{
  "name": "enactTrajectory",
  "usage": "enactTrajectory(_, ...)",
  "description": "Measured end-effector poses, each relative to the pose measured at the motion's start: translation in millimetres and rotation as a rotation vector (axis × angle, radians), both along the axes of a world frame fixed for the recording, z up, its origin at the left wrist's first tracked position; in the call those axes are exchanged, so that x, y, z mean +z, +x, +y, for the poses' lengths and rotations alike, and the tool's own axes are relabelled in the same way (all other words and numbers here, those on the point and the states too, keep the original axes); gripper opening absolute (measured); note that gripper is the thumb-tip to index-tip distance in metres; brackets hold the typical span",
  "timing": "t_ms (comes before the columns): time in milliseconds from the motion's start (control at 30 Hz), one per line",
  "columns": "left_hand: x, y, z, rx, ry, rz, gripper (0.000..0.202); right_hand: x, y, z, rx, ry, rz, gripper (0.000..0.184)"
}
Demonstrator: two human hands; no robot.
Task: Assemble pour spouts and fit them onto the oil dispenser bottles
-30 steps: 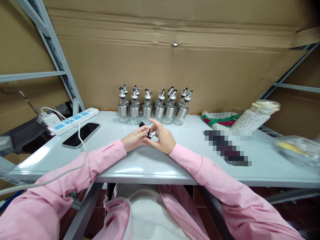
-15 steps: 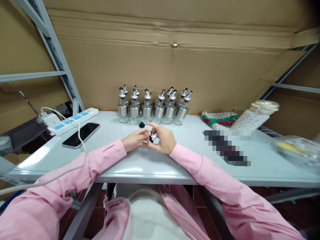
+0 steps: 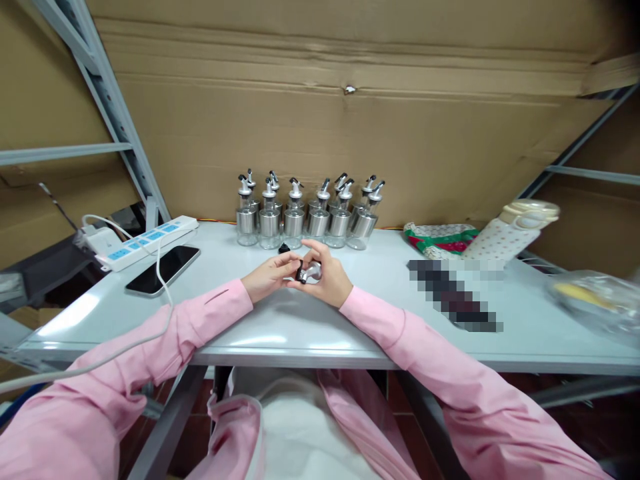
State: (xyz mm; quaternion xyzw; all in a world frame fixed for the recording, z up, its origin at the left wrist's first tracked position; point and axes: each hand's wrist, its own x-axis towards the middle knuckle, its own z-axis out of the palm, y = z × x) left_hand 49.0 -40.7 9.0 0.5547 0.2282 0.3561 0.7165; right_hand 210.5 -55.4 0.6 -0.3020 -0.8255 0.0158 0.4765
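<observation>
A silver pourer spout (image 3: 313,271) with a black lever is held between my two hands, just above the table. My left hand (image 3: 269,277) pinches its black end between thumb and fingers. Curled around the silver body is my right hand (image 3: 330,275), with its index finger raised. On the table behind my fingers lies a small black stopper (image 3: 284,249), partly hidden. Farther back stand several glass bottles (image 3: 269,227) with steel sleeves, each topped with a similar silver and black pourer.
On the left are a white power strip (image 3: 150,241), a phone (image 3: 165,270) and a white cable (image 3: 167,313) crossing over my left sleeve. At right lie a patterned tumbler (image 3: 505,233), a red and green cloth bag (image 3: 440,239) and a plastic bag (image 3: 595,300). Cardboard (image 3: 320,133) walls the back.
The pourer spout has turned between my fingers, so more of its silver body shows. My right fingers have shifted slightly, and the stopper is a little more covered.
</observation>
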Motion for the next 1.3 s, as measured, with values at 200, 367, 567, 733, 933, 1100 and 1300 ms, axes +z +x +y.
enactTrajectory(200,0.3,1.9,-1.4,0.042,-0.026,-0.006,0.034,-1.1,1.0,0.4,-0.081,-0.001,-0.048,0.074)
enactTrajectory(367,1.9,1.9,-2.4,0.054,-0.033,-0.031,0.029,2.2,0.4,-2.1,-0.132,0.041,-0.043,0.072)
enactTrajectory(567,1.9,1.8,-2.2,0.055,-0.092,-0.083,0.030,4.8,-0.5,-4.0,-0.171,0.080,-0.043,0.070)
enactTrajectory(733,3.6,2.5,-3.7,0.088,-0.112,-0.067,0.032,5.0,0.1,-4.0,-0.166,0.083,-0.039,0.072)
enactTrajectory(933,3.0,1.3,-2.0,0.057,-0.121,-0.066,0.028,4.2,0.7,-2.8,-0.171,0.063,-0.050,0.069)
enactTrajectory(1100,1.7,1.5,-2.1,0.038,-0.118,-0.076,0.027,4.5,0.2,-3.3,-0.184,0.051,-0.068,0.069)
enactTrajectory(1300,1.9,2.3,-2.7,0.056,-0.119,-0.107,0.027,6.6,-0.1,-4.4,-0.175,0.015,-0.074,0.066)
